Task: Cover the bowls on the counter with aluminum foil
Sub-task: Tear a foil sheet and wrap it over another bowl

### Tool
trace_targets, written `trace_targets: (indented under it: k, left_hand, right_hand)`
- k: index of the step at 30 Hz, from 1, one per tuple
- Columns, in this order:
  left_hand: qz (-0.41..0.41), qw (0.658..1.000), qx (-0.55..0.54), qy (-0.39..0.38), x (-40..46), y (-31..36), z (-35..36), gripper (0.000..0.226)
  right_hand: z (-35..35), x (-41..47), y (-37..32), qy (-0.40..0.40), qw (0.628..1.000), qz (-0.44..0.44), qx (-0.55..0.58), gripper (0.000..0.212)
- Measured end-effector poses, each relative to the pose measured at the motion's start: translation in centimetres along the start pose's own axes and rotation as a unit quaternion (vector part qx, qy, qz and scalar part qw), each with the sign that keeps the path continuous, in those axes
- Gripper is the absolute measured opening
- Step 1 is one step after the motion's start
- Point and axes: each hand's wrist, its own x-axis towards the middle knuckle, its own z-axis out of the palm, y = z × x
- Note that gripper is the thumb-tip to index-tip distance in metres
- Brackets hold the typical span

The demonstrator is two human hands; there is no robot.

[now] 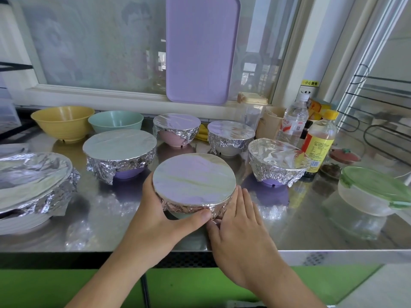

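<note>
A foil-covered bowl [194, 181] sits near the front of the steel counter [289, 223]. My left hand [160, 216] grips its left and front side, thumb pressed on the crumpled foil. My right hand [240, 223] lies with straight fingers against the bowl's right side, pressing the foil in. Behind stand several other foil-covered bowls: a purple one [120, 150], a pink one [175, 127], a white one [230, 136], another purple one [275, 161] and a large white one [33, 181] at the left. A yellow bowl [63, 121] and a teal bowl [115, 120] at the back left have no foil.
A clear container with a green lid [373, 192] stands at the right. Behind it are an oil bottle [320, 143] and a water bottle [293, 121]. A purple cutting board [200, 47] leans on the window. The counter's front edge runs just under my wrists.
</note>
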Motion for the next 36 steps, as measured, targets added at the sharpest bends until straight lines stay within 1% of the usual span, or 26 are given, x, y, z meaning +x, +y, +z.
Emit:
trace_targets:
  k: [2, 4, 6, 7, 8, 10, 12, 13, 15, 19, 22, 25, 29, 34, 36]
  left_hand:
    - [-0.001, 1.0, 0.001, -0.001, 0.0, 0.0, -0.3, 0.112]
    - [-0.004, 1.0, 0.009, -0.004, 0.2, -0.1, -0.7, 0.115]
    - [-0.015, 1.0, 0.013, -0.006, 0.4, -0.1, -1.1, 0.121]
    - [-0.019, 1.0, 0.017, -0.007, 0.6, -0.1, -1.2, 0.127]
    - [-0.022, 0.999, 0.021, -0.008, 0.7, 0.0, -1.3, 0.133]
    - [-0.019, 1.0, 0.017, -0.015, 0.9, 0.0, -1.4, 0.134]
    - [-0.015, 1.0, 0.011, -0.023, 1.1, -0.1, -1.4, 0.124]
    - [-0.014, 1.0, 0.009, -0.025, 1.3, -0.2, -1.5, 0.119]
    - [-0.013, 1.0, 0.003, -0.026, 1.4, -0.4, -1.5, 0.113]
    - [-0.014, 1.0, -0.009, -0.021, 1.3, -0.2, -1.2, 0.093]
    - [-0.013, 1.0, -0.007, -0.024, 1.3, -0.5, -1.2, 0.097]
    - [-0.014, 1.0, -0.01, -0.02, 1.3, -0.8, -1.2, 0.098]
    - [-0.005, 1.0, -0.012, -0.019, 1.3, -0.9, -1.1, 0.097]
    - [-0.001, 1.0, -0.014, -0.018, 1.2, -0.8, -1.0, 0.096]
    - [-0.002, 1.0, -0.015, -0.017, 1.2, -0.8, -1.1, 0.096]
  right_hand:
    - [-1.0, 0.1, 1.0, -0.026, 0.998, -0.005, 0.058, 0.095]
    - [-2.7, 0.4, 2.2, -0.041, 0.986, -0.015, 0.159, 0.103]
    - [-4.7, 0.6, 2.9, -0.056, 0.952, -0.037, 0.299, 0.097]
    - [-5.3, 0.8, 3.0, -0.071, 0.928, -0.05, 0.362, 0.095]
    - [-5.7, 1.2, 3.2, -0.076, 0.907, -0.074, 0.408, 0.099]
    - [-5.6, 2.0, 3.6, -0.074, 0.875, -0.131, 0.461, 0.096]
    - [-5.3, 2.5, 4.1, -0.079, 0.85, -0.152, 0.499, 0.086]
    - [-5.2, 2.9, 4.5, -0.07, 0.848, -0.154, 0.502, 0.081]
    - [-4.9, 3.3, 4.9, -0.046, 0.858, -0.144, 0.491, 0.075]
    - [-3.5, 3.9, 5.1, 0.013, 0.894, -0.095, 0.438, 0.062]
    - [-2.4, 3.8, 4.8, 0.067, 0.931, -0.063, 0.354, 0.055]
    - [-2.2, 3.4, 4.2, 0.1, 0.945, -0.031, 0.31, 0.055]
    - [-1.9, 3.3, 3.7, 0.115, 0.95, -0.003, 0.292, 0.065]
    - [-1.8, 3.3, 3.3, 0.137, 0.954, -0.005, 0.267, 0.068]
    - [-1.8, 3.3, 3.2, 0.134, 0.958, -0.012, 0.252, 0.069]
